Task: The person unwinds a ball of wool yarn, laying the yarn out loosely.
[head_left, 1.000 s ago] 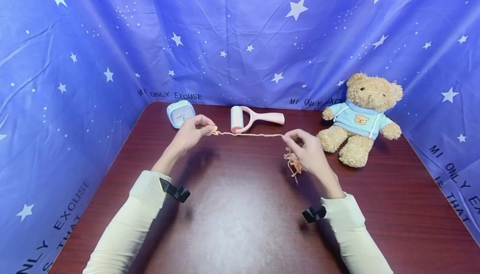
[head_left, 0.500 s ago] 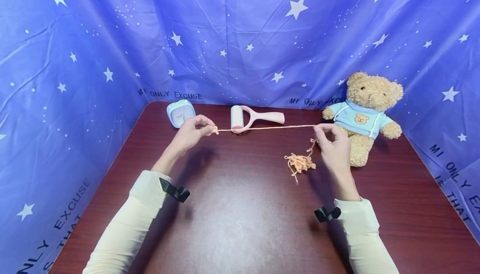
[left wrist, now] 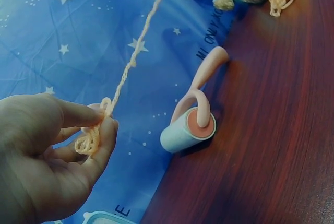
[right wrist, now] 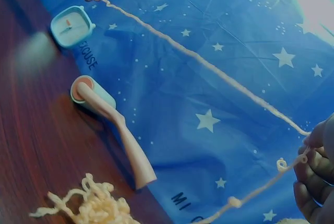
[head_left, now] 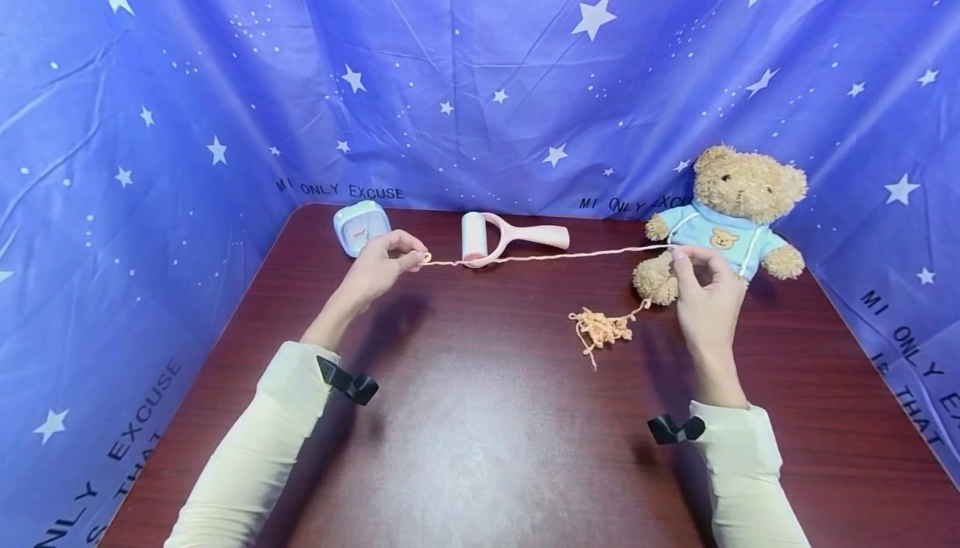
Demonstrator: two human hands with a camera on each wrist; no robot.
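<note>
A strand of peach-coloured yarn (head_left: 555,257) stretches above the table between both hands. My left hand (head_left: 386,264) pinches one end, and in the left wrist view a small looped bundle of yarn (left wrist: 88,141) sits between thumb and fingers. The right hand (head_left: 708,289) pinches the strand in front of the teddy bear (head_left: 738,189). From under the right hand the yarn runs down to a loose tangled heap of yarn (head_left: 602,328) on the table. Small knots or curls show along that lower length in the right wrist view.
A pink-handled lint roller (head_left: 525,235) lies at the back of the dark wooden table (head_left: 465,431). Just behind the left hand stands a light blue clock (head_left: 362,225). A blue star-patterned curtain (head_left: 465,56) surrounds the table's back and sides.
The right hand has moved right, from beside the yarn heap to in front of the bear, and the strand between the hands has grown longer. The left hand has stayed nearly still.
</note>
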